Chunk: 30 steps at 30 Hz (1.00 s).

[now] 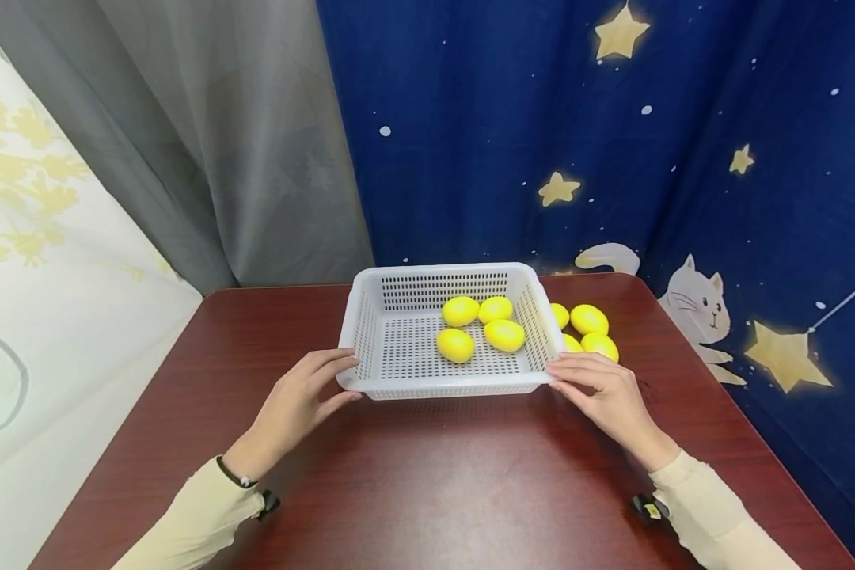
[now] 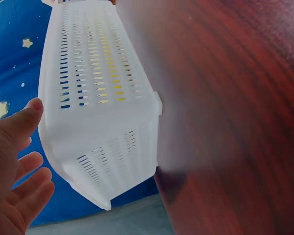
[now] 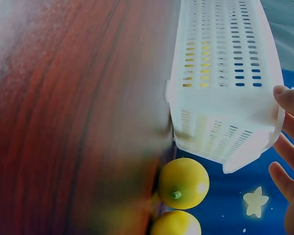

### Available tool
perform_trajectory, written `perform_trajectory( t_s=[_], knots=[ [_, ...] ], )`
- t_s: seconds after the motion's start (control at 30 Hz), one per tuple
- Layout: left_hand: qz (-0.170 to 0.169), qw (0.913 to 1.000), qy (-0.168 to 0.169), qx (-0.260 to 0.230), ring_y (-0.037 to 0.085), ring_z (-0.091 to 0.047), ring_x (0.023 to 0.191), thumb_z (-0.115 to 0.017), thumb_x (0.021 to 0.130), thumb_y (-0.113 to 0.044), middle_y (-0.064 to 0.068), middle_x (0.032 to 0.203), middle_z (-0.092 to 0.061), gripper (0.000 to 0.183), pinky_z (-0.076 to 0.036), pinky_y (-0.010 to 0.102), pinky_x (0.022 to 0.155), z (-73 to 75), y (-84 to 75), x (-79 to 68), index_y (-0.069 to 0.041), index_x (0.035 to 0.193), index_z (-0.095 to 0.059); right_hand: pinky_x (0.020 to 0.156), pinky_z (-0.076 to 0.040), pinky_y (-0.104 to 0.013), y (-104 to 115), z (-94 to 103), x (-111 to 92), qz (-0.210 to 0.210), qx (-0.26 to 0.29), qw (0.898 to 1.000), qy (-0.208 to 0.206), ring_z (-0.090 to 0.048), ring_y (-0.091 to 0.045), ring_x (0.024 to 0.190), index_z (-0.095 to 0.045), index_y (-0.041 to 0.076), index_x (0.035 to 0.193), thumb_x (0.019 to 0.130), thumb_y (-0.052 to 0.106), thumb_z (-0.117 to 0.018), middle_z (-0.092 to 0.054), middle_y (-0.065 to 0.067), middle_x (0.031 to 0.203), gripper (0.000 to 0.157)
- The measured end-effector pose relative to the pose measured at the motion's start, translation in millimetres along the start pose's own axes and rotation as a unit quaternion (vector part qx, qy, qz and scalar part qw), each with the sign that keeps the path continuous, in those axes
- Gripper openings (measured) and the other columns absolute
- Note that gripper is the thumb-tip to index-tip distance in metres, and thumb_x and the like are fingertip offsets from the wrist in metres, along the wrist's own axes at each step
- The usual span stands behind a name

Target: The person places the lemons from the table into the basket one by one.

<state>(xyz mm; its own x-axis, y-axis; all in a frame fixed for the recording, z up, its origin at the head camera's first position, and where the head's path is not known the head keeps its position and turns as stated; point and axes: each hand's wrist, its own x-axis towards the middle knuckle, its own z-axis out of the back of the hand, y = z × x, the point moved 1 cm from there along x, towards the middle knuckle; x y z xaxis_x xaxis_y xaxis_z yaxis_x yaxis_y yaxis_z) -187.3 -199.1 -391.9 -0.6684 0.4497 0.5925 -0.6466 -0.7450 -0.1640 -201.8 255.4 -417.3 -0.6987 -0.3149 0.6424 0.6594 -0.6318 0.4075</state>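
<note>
My half-curled left fingers (image 1: 333,367) and right fingers (image 1: 575,363) pinch the slotted plastic basket (image 1: 442,385) at eight and four o'clock; smooth lemons (image 1: 505,336) inside, others at three; desk (image 1: 442,475) edge at twelve, room at six.

A white plastic basket (image 1: 427,382), rectangular and pierced with rows of slots, stood upright with its open top facing up, near the far side of the table. The left hand (image 1: 295,404) gripped its near left corner at the rim, and the right hand (image 1: 606,396) gripped the near right corner. Four smooth yellow lemons (image 1: 504,336) lay inside, clustered toward the right half of the slotted floor. Four more lemons (image 1: 589,320) lay grouped just outside the right wall, two partly hidden behind it.
</note>
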Motion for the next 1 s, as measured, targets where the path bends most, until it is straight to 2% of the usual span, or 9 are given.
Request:
perform_trajectory(
  t_s=[0.1, 0.17, 0.23, 0.37, 0.63, 1.0],
  knots=[
    [-0.003, 0.9999, -0.011, -0.008, 0.017, -0.061, 0.115, -0.087, 0.073, -0.023, 0.003, 0.126, -0.066, 0.048, -0.049, 0.028, 0.097, -2.4, 0.9, -3.2, -0.014, 0.117, -0.070, 0.105, -0.037, -0.001, -0.5, 0.4, 0.8, 0.020, -0.011, 1.000, -0.001, -0.070, -0.019, 0.105, -0.079, 0.014, 0.106, 0.068, 0.013, -0.090, -0.078, -0.001, 0.104, 0.040],
    [-0.009, 0.9996, -0.023, -0.014, 0.018, -0.061, 0.113, -0.087, 0.073, -0.021, 0.003, 0.123, -0.067, 0.045, -0.049, 0.026, 0.096, -3.9, 1.6, -4.6, -0.014, 0.114, -0.072, 0.106, -0.035, -0.001, -1.1, 0.9, 1.4, 0.035, -0.018, 0.999, 0.000, -0.070, -0.021, 0.104, -0.079, 0.014, 0.106, 0.074, 0.022, -0.087, -0.078, -0.002, 0.104, 0.034],
    [-0.015, 0.9991, -0.034, -0.021, 0.017, -0.062, 0.111, -0.087, 0.072, -0.018, 0.003, 0.120, -0.068, 0.041, -0.048, 0.022, 0.096, -5.1, 1.9, -5.5, -0.014, 0.111, -0.073, 0.106, -0.034, -0.001, -1.2, 1.4, 2.1, 0.044, -0.025, 0.999, 0.003, -0.070, -0.022, 0.104, -0.079, 0.014, 0.106, 0.080, 0.035, -0.079, -0.078, -0.003, 0.105, 0.034],
    [-0.029, 0.9974, -0.057, -0.035, 0.018, -0.064, 0.106, -0.088, 0.071, -0.013, 0.005, 0.115, -0.069, 0.036, -0.047, 0.014, 0.096, -7.2, 2.8, -6.6, -0.013, 0.105, -0.075, 0.108, -0.032, -0.001, -0.7, 2.9, 3.5, 0.052, -0.035, 0.998, 0.012, -0.069, -0.022, 0.104, -0.079, 0.013, 0.105, 0.085, 0.053, -0.061, -0.078, -0.004, 0.106, 0.047],
    [-0.061, 0.9929, -0.092, -0.045, 0.020, -0.067, 0.100, -0.088, 0.066, -0.006, 0.006, 0.108, -0.072, 0.036, -0.047, 0.012, 0.097, -11.8, 5.1, -7.3, -0.011, 0.100, -0.077, 0.108, -0.031, 0.000, -1.7, 4.7, 6.2, 0.065, -0.045, 0.997, 0.020, -0.068, -0.020, 0.104, -0.079, 0.017, 0.106, 0.088, 0.057, -0.058, -0.077, -0.001, 0.105, 0.049],
    [-0.081, 0.9908, -0.098, -0.047, 0.017, -0.067, 0.098, -0.087, 0.068, -0.006, 0.002, 0.103, -0.073, 0.033, -0.048, 0.015, 0.098, -14.0, 6.3, -7.7, -0.012, 0.099, -0.078, 0.107, -0.032, -0.002, 0.2, 7.2, 9.8, 0.071, -0.047, 0.996, 0.036, -0.067, -0.018, 0.103, -0.079, 0.016, 0.105, 0.090, 0.057, -0.054, -0.077, 0.001, 0.103, 0.049]
  ],
)
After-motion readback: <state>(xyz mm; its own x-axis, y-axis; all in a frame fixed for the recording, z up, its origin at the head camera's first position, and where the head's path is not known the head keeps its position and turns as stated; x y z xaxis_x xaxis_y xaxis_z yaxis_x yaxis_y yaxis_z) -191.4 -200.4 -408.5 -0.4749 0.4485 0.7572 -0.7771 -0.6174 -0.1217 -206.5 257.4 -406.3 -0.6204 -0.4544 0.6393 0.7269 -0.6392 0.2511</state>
